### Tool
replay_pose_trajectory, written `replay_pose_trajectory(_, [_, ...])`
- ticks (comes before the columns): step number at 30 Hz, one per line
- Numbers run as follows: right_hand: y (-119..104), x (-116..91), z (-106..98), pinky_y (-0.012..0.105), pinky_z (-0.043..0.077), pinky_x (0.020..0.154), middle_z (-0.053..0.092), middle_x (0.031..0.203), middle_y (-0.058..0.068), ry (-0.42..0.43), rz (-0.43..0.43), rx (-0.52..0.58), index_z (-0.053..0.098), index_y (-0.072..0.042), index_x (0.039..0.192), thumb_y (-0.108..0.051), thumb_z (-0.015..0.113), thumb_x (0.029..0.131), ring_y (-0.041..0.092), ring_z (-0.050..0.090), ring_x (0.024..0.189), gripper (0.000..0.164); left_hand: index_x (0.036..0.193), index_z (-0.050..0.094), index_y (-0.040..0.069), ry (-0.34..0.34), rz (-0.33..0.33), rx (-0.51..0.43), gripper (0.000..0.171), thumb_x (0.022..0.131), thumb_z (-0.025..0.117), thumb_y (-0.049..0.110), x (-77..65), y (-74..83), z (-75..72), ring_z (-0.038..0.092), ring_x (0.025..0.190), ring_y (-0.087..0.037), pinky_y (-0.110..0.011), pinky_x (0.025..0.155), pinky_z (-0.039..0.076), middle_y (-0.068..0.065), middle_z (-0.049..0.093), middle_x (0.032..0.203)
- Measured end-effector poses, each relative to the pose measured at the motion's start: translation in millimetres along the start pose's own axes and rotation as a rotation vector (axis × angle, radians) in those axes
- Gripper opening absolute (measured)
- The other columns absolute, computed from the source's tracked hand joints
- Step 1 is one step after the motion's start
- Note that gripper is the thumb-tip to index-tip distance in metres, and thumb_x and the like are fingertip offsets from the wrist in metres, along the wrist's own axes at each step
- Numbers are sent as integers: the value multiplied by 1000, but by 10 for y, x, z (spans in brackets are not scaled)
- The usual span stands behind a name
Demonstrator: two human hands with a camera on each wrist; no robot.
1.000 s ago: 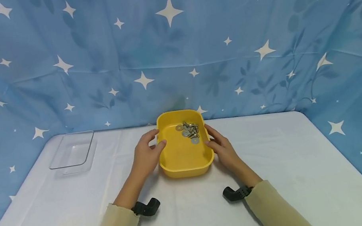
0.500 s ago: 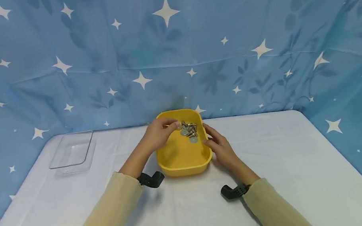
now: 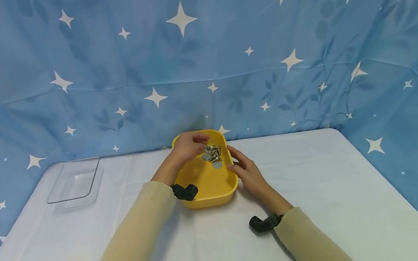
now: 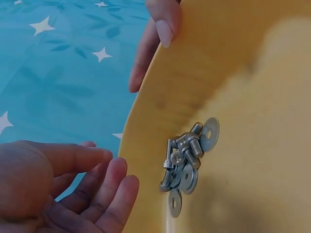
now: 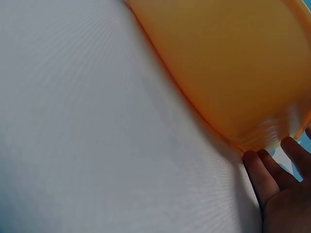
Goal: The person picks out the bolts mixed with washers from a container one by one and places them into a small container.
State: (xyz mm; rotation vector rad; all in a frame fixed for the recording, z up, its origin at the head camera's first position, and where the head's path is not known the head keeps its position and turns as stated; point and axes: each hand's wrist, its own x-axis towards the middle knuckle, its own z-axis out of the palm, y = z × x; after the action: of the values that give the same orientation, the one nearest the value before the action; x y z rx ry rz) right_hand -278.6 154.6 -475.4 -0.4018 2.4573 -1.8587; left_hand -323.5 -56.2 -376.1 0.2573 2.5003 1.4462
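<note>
A yellow plastic tray (image 3: 208,186) stands on the white table, with silvery bolts (image 4: 187,145) and several flat washers (image 4: 210,135) heaped near its far right part. My left hand (image 3: 187,148) reaches over the tray's far left side beside the heap. In the left wrist view its fingers (image 4: 116,189) are loosely bent, with nothing visible between them and the thumb. My right hand (image 3: 247,172) grips the tray's right side, thumb over the rim and fingers along the outer wall. The right wrist view shows those fingertips (image 5: 252,162) against the wall.
A clear, shallow rectangular container (image 3: 76,184) stands at the table's far left corner. Behind the table's far edge hangs a blue curtain (image 3: 163,64) with white stars, close to the tray. White cloth (image 3: 303,165) covers the table.
My left hand has let go of the tray's left rim and moved inward over the tray toward the bolts and washers. The right hand keeps its hold; the head view has shifted slightly.
</note>
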Motion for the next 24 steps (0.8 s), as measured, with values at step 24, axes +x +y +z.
replay_pose_trajectory(24, [-24, 6, -9, 51, 42, 117, 34, 165, 9, -14, 0, 0, 30, -22, 161, -12, 50, 101, 38, 48, 142, 63, 126, 71, 5, -67, -119, 36, 35, 95, 59, -6, 257, -232, 307, 61, 97, -22, -21, 68, 47, -14, 69, 125])
